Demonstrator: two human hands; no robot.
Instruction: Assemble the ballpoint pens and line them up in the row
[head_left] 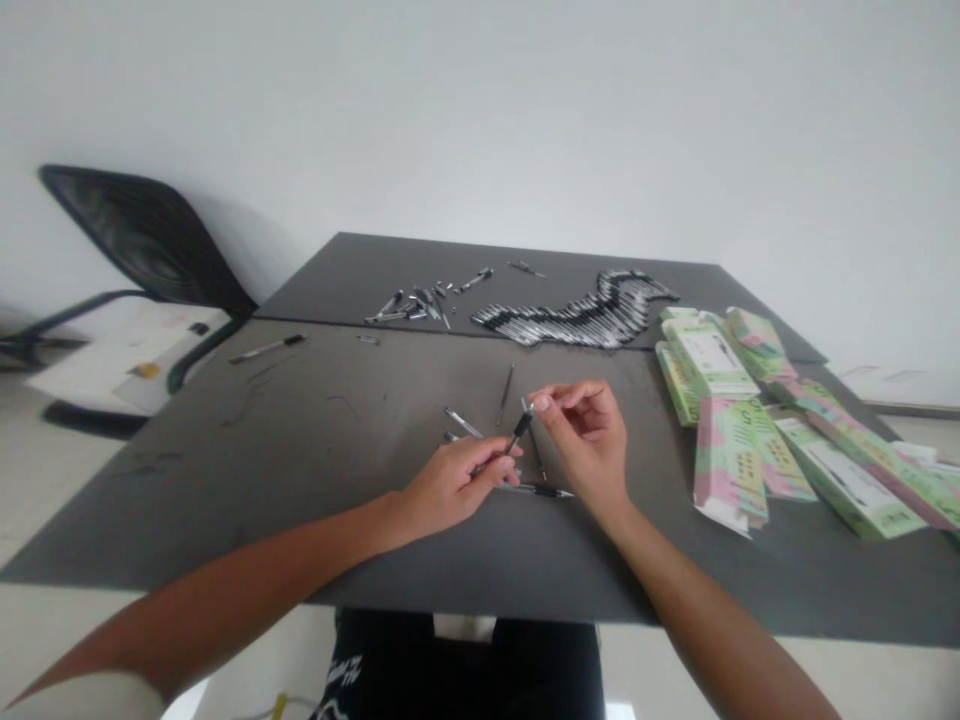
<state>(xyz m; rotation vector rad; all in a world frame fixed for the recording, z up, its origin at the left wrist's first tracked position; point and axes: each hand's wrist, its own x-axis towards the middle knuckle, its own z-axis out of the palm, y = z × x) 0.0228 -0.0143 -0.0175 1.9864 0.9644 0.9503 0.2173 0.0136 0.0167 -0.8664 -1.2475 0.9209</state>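
Observation:
My left hand is closed around the lower end of a black pen, which tilts up to the right above the dark grey table. My right hand pinches the pen's upper tip between thumb and fingers. Under and beside my hands lie a few loose pens and thin pen parts, one pen right below my right wrist.
A long row of black-and-silver pens lies at the back of the table. A scatter of small pen parts is to its left. One lone pen lies far left. Green and pink boxes are piled at right. A black chair stands at left.

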